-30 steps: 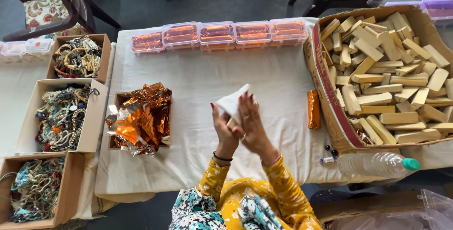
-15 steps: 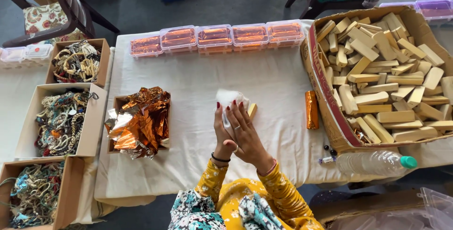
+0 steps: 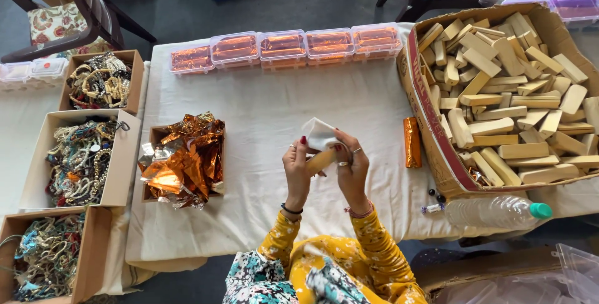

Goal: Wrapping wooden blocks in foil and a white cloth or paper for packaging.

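A small pale wooden block (image 3: 320, 160) is held between both hands over the white tablecloth (image 3: 262, 110). My left hand (image 3: 297, 170) grips its left end. My right hand (image 3: 352, 166) pinches the other end together with a white cloth (image 3: 319, 133) that sticks up above the fingers. A block wrapped in orange foil (image 3: 412, 142) lies on the cloth just right of my hands.
A big cardboard box of wooden blocks (image 3: 505, 101) fills the right side. A small box of crumpled orange foil sheets (image 3: 184, 157) sits left. Clear plastic cases of foil-wrapped blocks (image 3: 284, 47) line the far edge. Boxes of bead bracelets (image 3: 84, 154) stand at the left; a water bottle (image 3: 496, 212) lies front right.
The hands were pressed together rubbing the block with the cloth; now they have parted, and the block shows between them, held at both ends.
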